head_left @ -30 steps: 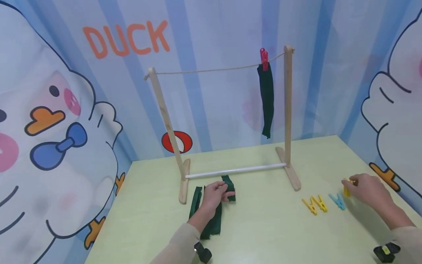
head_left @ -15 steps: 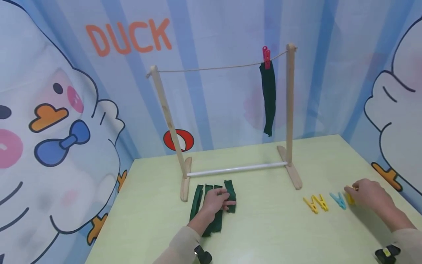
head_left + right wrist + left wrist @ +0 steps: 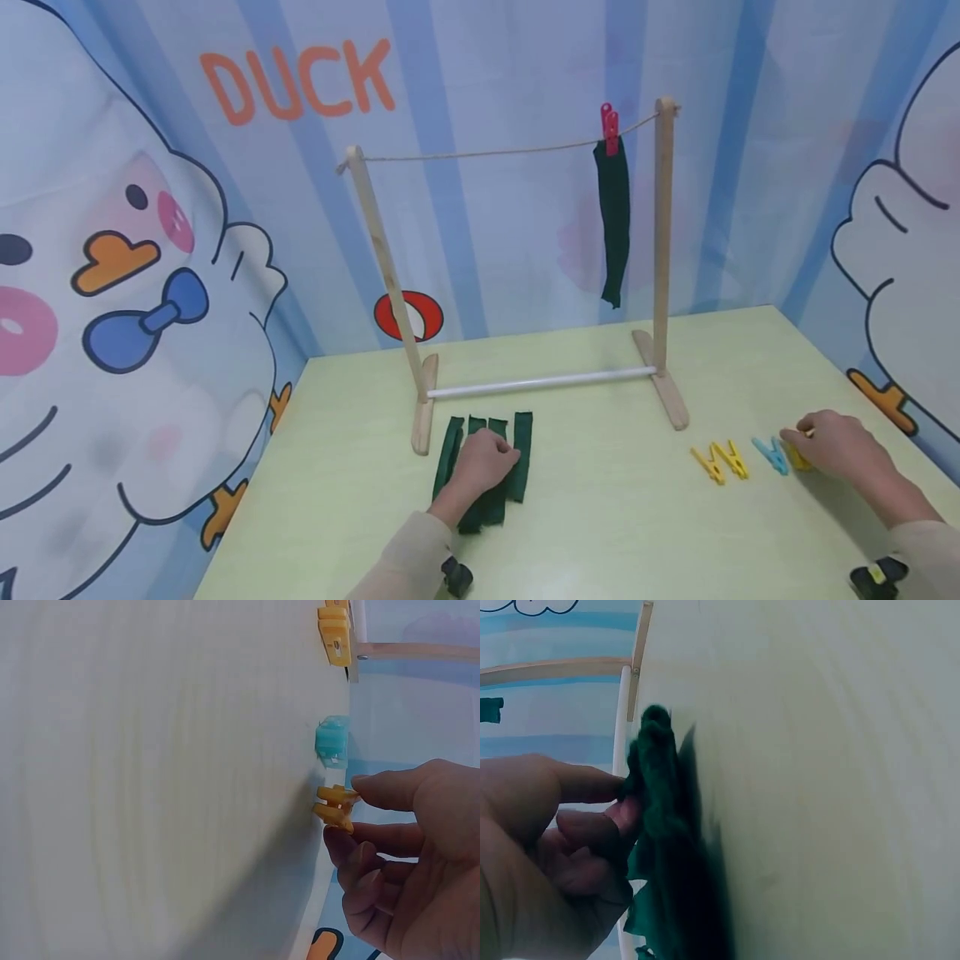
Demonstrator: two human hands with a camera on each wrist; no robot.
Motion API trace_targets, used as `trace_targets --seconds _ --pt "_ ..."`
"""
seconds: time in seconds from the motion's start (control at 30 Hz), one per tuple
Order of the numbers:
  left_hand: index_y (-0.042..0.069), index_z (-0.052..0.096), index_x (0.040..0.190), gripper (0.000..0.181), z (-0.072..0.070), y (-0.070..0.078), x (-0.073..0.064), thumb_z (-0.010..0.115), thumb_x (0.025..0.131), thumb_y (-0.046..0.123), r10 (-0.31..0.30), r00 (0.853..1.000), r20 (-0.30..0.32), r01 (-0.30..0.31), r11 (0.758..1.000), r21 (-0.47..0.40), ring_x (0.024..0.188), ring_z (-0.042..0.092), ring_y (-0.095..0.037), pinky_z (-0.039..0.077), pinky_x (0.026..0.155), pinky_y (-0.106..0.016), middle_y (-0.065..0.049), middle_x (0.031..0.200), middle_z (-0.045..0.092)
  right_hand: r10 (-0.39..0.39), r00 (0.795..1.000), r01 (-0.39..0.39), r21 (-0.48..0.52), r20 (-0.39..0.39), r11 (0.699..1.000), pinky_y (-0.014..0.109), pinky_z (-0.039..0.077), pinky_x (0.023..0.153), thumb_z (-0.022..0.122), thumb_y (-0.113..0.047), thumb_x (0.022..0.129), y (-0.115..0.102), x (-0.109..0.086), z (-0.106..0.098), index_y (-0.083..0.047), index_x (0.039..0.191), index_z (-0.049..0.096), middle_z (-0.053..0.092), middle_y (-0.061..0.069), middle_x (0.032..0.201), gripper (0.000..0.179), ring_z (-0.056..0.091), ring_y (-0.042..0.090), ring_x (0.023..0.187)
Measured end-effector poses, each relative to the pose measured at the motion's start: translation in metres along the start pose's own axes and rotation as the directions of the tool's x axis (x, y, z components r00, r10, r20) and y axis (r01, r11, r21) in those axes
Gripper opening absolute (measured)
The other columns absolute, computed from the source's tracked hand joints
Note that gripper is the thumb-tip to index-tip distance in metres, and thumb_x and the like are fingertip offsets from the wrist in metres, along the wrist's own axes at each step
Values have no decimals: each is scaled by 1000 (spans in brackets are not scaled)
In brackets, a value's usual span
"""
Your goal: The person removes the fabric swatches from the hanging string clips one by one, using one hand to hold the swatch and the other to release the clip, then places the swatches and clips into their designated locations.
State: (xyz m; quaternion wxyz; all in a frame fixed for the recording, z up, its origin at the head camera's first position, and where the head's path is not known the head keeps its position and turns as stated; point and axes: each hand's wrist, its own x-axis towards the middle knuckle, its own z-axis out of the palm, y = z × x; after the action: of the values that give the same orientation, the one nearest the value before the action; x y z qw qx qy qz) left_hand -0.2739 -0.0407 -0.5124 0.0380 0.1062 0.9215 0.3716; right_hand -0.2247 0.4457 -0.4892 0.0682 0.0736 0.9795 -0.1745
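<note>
In the head view several dark green cloth strips lie side by side on the table, the rightmost strip [image 3: 523, 454] a little apart. My left hand [image 3: 483, 460] is over the strips, its fingertips at that strip's left edge. The left wrist view has the thumb and fingers pinching the edge of a green cloth strip [image 3: 660, 795] close over the tabletop. My right hand [image 3: 843, 446] pinches a yellow clothespin [image 3: 336, 808] between thumb and finger, low at the table. Beside it lies a blue clothespin [image 3: 770, 456], then two yellow clothespins [image 3: 720, 462] further left.
A wooden stand with a left post [image 3: 384, 267], a right post [image 3: 663, 242] and a white bottom bar [image 3: 540, 383] stands at the back. From its cord [image 3: 480, 154] hangs a green strip [image 3: 615, 225] under a red clothespin [image 3: 611, 132]. A printed duck curtain [image 3: 510, 242] surrounds the table.
My left hand has brought the rightmost strip down toward me, and it now lies straight on the table. My right hand has lowered the yellow clothespin beside the blue one.
</note>
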Motion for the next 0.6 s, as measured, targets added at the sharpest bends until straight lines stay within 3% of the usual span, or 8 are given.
trace_targets --seconds 0.07,0.37,0.6 --pt "17 43 50 52 -1 -1 -1 70 94 20 21 1000 10 -22 999 42 43 26 -8 22 44 -25 10 47 28 -5 1000 5 6 1 1000 48 51 67 63 -28 97 0 0 0 23 110 58 64 31 94 53 60 27 74" --pt "19 42 49 54 -1 -5 -5 73 92 25 -4 999 45 0 995 95 42 26 -6 20 42 -23 11 46 27 22 999 -23 33 27 999 39 46 61 62 -25 97 -4 -3 2 23 107 58 59 14 77 49 53 23 68" --pt "19 40 49 55 -4 -2 -8 73 92 27 5 999 46 -12 990 144 41 25 -7 17 40 -23 11 46 25 26 999 -27 37 35 999 45 51 66 62 -28 97 -4 -2 2 23 110 57 63 25 88 53 57 27 73"
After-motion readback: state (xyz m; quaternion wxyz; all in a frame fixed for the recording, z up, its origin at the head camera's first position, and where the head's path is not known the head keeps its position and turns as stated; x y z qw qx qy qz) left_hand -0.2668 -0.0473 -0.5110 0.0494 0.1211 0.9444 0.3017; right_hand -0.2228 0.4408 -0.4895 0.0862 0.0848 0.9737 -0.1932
